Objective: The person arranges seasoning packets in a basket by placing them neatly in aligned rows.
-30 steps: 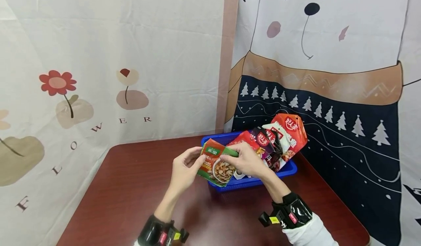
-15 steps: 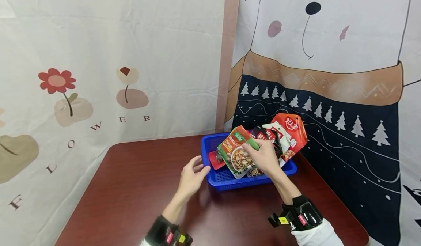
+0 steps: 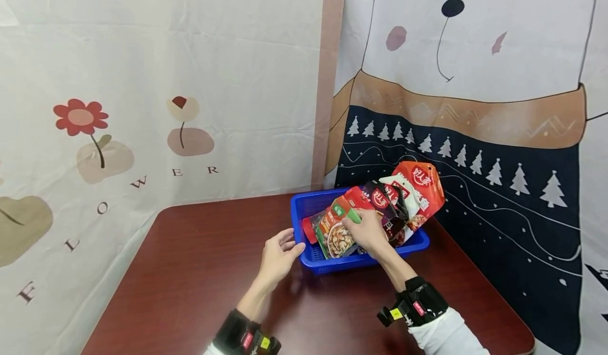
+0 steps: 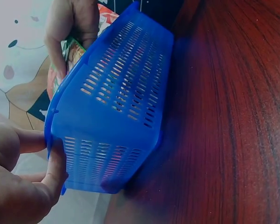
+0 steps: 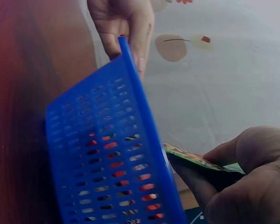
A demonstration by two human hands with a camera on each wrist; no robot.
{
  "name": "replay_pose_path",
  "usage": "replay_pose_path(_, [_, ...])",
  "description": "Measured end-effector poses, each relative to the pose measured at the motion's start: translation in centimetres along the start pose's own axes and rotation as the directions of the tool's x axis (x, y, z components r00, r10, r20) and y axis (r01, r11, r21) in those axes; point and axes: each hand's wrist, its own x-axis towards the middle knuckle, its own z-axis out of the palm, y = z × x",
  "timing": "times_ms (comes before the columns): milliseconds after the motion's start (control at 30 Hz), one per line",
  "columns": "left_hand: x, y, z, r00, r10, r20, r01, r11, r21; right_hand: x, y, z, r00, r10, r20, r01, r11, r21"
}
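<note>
My right hand (image 3: 369,233) pinches the upper right corner of a green-and-orange seasoning packet (image 3: 336,234) with a noodle-like dish on its front. The packet leans inside the blue plastic basket (image 3: 332,266), on top of other packets. In the right wrist view, the packet (image 5: 196,159) appears edge-on between thumb and fingers. With thumb and fingers on either side of the rim, my left hand (image 3: 277,257) grips the basket's left end. The left wrist view shows that thumb against the perforated wall of the basket (image 4: 105,116).
Several pouches fill the basket's right part: a large red pouch (image 3: 420,189), a dark pouch (image 3: 382,202) and a red one (image 3: 358,198) among them. The basket stands on a reddish-brown table (image 3: 214,249), close to a printed curtain (image 3: 513,212) behind.
The packet has gone from both hands into the right hand alone, then down into the basket. My left hand has let go of it and moved to the basket's left rim.
</note>
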Motion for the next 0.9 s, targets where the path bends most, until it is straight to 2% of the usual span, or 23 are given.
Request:
replay_pose_path(200, [-0.1, -0.1, 0.1, 1.0, -0.007, -0.005, 0.007, 1.0, -0.024, 0.1, 0.1, 0.7, 1.0, 0.017, 0.017, -0.016, 0.998, -0.063])
replay_pose_path(467, [-0.2, -0.2, 0.2, 1.0, -0.012, -0.012, 0.012, 0.999, -0.039, 0.7, 0.1, 1.2, 0.995, 0.041, 0.091, -0.022, 0.98, -0.198])
replay_pose_path(567, [-0.1, -0.2, 0.2, 1.0, -0.015, -0.013, 0.014, 0.999, -0.044, 0.8, 0.0, 1.2, 0.991, 0.047, 0.127, -0.008, 0.957, -0.29])
replay_pose_path(700, [-0.1, -0.2, 0.2, 1.0, -0.016, -0.011, 0.016, 0.999, -0.046, 1.1, 0.1, 0.8, 0.99, 0.04, 0.137, 0.02, 0.911, -0.412])
replay_pose_path(800, [-0.1, -0.2, 0.1, 1.0, -0.017, -0.009, 0.017, 0.999, -0.047, 1.5, 0.4, 0.3, 0.99, 0.044, 0.135, 0.025, 0.883, -0.468])
replay_pose_path(900, [-0.2, -0.1, 0.1, 1.0, -0.01, -0.006, 0.009, 0.999, -0.051, 2.0, 0.7, -0.4, 0.986, 0.074, 0.147, 0.009, 0.869, -0.495])
